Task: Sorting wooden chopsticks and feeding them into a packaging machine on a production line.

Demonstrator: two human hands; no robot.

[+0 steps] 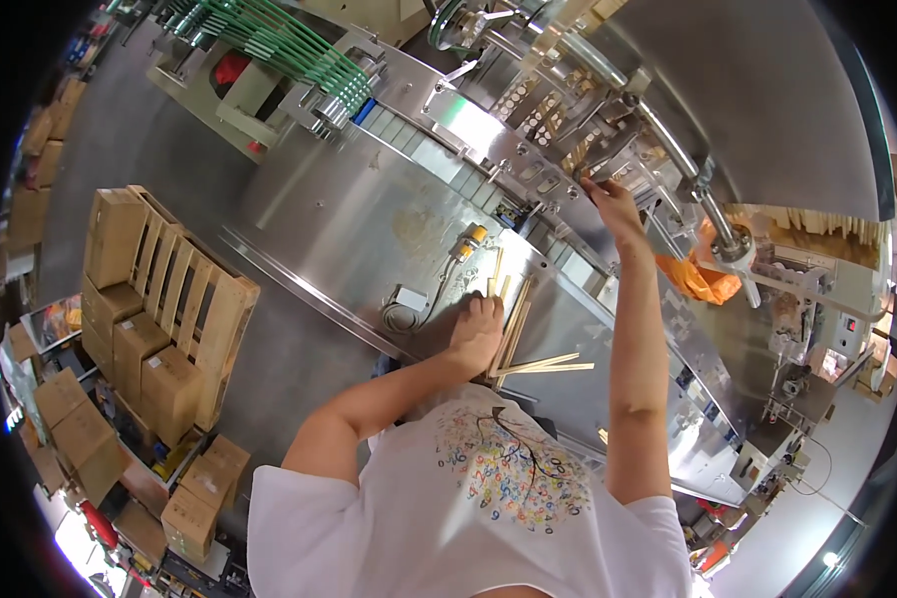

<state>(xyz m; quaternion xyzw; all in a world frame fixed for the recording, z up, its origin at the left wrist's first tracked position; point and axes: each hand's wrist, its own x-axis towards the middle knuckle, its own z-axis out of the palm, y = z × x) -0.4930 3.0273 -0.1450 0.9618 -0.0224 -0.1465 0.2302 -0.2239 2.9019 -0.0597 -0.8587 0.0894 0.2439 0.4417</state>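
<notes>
My left hand (479, 327) lies palm down on the metal table top (369, 214), fingers apart, against a loose group of thin pale wooden sticks like chopsticks (515, 324). Some of those sticks reach past its fingertips. Two more sticks (548, 366) fan out to the right of that wrist. My right arm stretches far forward over the machine's guide rail. There my right hand (618, 211) has its fingers drawn together at the machine's metal works (558, 130); what they pinch, if anything, is too small to make out.
Left of my left hand sit a yellow-capped switch (471, 241) and a white box with a coiled cable (405, 310). Green belts (289, 50) run at the far left. An orange bag (703, 279) hangs right of my arm. Cartons (169, 384) stand by a wooden pallet (184, 289).
</notes>
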